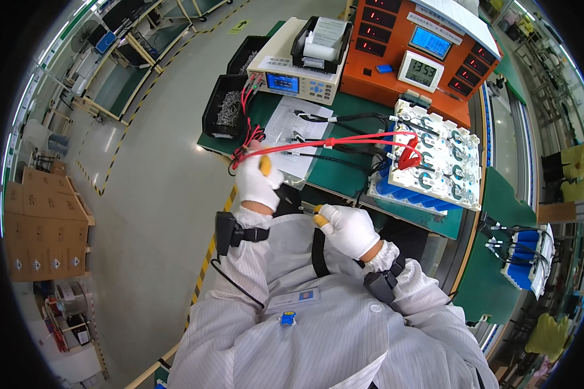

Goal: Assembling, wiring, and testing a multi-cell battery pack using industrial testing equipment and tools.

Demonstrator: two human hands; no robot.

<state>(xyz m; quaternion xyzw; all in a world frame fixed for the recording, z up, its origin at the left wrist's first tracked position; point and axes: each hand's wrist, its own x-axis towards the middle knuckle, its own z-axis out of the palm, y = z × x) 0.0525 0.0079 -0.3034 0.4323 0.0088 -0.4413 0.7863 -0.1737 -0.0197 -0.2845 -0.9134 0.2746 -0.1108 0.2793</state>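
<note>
My left hand, in a white glove with yellow fingertips, is closed around red cables at the table's left front edge. These cables stretch taut to a battery pack with a white top and blue cells. In front of my body my right hand, gloved alike, is curled with thumb and fingers together. Whatever it pinches is too small to make out. Black leads with white tags run from the pack over a printed sheet. Thinner red test leads hang from a beige meter beside my left hand.
Black bins of small metal parts stand at the table's left edge. Behind the pack rises an orange test box with displays and a digital clock. Another blue pack sits to the right. Cardboard boxes stack at far left.
</note>
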